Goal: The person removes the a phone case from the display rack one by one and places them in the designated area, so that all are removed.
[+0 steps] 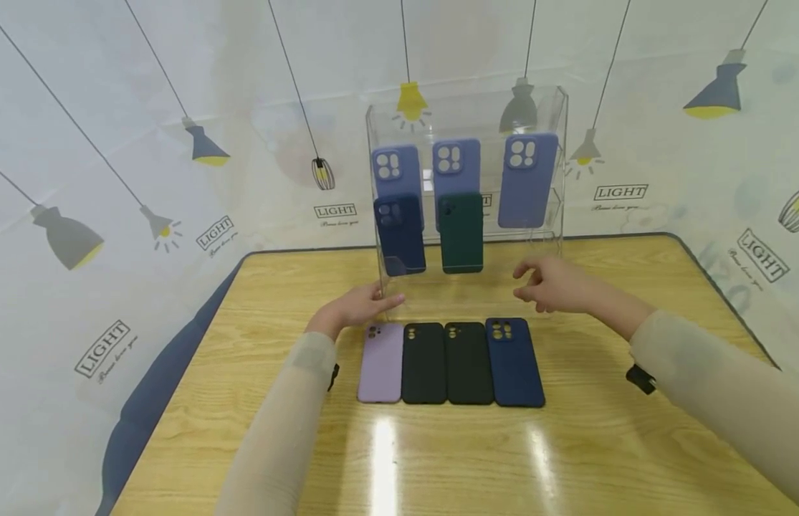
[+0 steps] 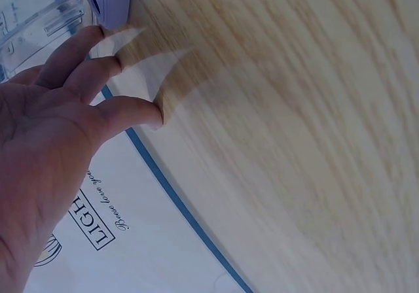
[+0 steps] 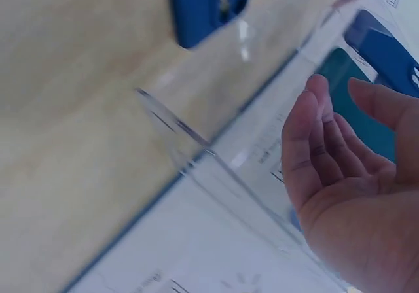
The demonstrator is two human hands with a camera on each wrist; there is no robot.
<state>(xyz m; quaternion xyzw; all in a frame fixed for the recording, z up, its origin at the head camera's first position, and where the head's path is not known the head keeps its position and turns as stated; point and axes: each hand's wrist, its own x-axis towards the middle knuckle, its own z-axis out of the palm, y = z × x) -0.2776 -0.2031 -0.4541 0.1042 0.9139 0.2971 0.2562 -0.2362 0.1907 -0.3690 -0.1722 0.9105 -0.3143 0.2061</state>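
Observation:
A clear acrylic display stand (image 1: 466, 290) rises at the back of the table. Its upper tier bears three periwinkle phone cases, one of them at right (image 1: 528, 179). Below hang a navy phone case (image 1: 400, 236) and a dark green phone case (image 1: 462, 236). My left hand (image 1: 359, 304) is at the stand's lower left corner, fingers extended. In front of the lower right of the stand hovers my right hand (image 1: 554, 285), fingers loosely bent around nothing. On the table lie a lilac case (image 1: 381, 365), two black cases (image 1: 425, 365) and a navy case (image 1: 517, 369).
The wooden table (image 1: 244, 416) has a dark blue edge. Behind it hangs a pale backdrop (image 1: 276, 72) printed with lamps. Bare tabletop spreads left and right of the row of cases.

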